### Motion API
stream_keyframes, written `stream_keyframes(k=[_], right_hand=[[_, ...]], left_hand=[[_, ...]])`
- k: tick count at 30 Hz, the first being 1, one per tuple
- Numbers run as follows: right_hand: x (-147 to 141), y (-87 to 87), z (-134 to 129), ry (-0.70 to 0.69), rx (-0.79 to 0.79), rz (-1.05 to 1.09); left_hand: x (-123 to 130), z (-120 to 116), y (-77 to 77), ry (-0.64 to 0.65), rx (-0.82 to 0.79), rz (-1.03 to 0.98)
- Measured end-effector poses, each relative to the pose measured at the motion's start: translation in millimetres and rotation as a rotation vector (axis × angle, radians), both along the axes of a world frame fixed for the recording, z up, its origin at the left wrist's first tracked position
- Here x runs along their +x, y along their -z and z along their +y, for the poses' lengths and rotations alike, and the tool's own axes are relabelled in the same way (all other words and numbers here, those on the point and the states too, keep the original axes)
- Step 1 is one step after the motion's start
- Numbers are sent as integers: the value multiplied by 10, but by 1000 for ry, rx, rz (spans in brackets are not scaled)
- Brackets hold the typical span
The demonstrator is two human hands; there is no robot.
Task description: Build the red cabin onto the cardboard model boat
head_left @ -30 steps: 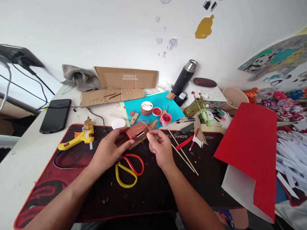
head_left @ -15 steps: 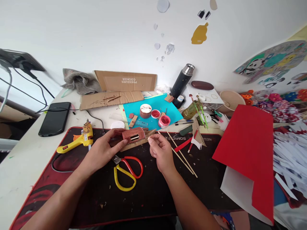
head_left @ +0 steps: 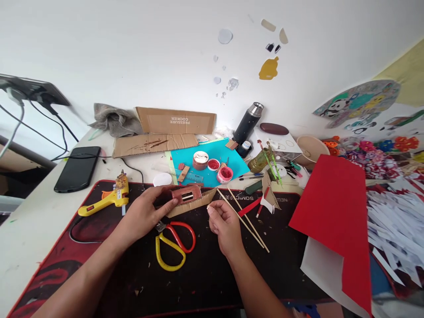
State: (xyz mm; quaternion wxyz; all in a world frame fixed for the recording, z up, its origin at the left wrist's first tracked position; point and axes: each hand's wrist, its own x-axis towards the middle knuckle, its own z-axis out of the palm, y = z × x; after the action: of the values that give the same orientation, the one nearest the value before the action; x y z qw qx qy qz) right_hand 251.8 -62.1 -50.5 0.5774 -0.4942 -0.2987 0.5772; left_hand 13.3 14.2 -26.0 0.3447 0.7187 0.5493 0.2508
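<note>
My left hand [head_left: 144, 214] grips a small cardboard boat model [head_left: 198, 202] with a pointed end towards the right. On it sits a curved cabin [head_left: 195, 192] painted reddish brown, with a window opening crossed by a pale strip. My left fingers wrap around the cabin's left end, hiding that part. Just right of the model and apart from it, my right hand [head_left: 227, 227] is closed in a pinch. A tiny pale bit shows at its fingertips, too small to name. Below the model lie scissors [head_left: 170, 258] with one red and one yellow handle, their blades partly hidden under my left hand.
A yellow hot glue gun [head_left: 107, 198] rests at left near a black phone [head_left: 77, 169]. Paint pots [head_left: 224, 175] stand on blue paper [head_left: 232, 152]. Two thin wooden sticks [head_left: 248, 223] lie right of my right hand. Folded red card [head_left: 334, 216] stands at right.
The view has shifted slightly. My left hand has tilted the model so more of its cardboard side and window shows. My right hand has drawn a little away from the model, still pinching.
</note>
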Motion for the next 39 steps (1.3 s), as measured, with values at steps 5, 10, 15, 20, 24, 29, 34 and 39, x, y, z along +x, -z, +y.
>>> stream_keyframes(k=[5, 10, 15, 20, 24, 29, 34, 39], right_hand=[[-10, 15, -42, 6, 10, 7], [-26, 15, -49, 6, 12, 17], [-25, 10, -62, 8, 6, 13], [-24, -2, -68, -1, 4, 21], [-32, -3, -66, -2, 3, 32], [-35, -6, -63, -22, 14, 44], [-33, -26, -57, -29, 14, 64], [-37, -43, -57, -31, -1, 65]], left_hand=[[3, 10, 0, -63, 74, 8], [16, 23, -14, -65, 66, -2], [-7, 33, 30, -63, 78, -8], [-14, 15, 57, -88, 131, -58], [-12, -30, 0, -88, 189, -58], [28, -195, -138, -78, 401, -7], [153, -368, -137, 172, 638, 13], [195, -372, 0, 369, 584, 95]])
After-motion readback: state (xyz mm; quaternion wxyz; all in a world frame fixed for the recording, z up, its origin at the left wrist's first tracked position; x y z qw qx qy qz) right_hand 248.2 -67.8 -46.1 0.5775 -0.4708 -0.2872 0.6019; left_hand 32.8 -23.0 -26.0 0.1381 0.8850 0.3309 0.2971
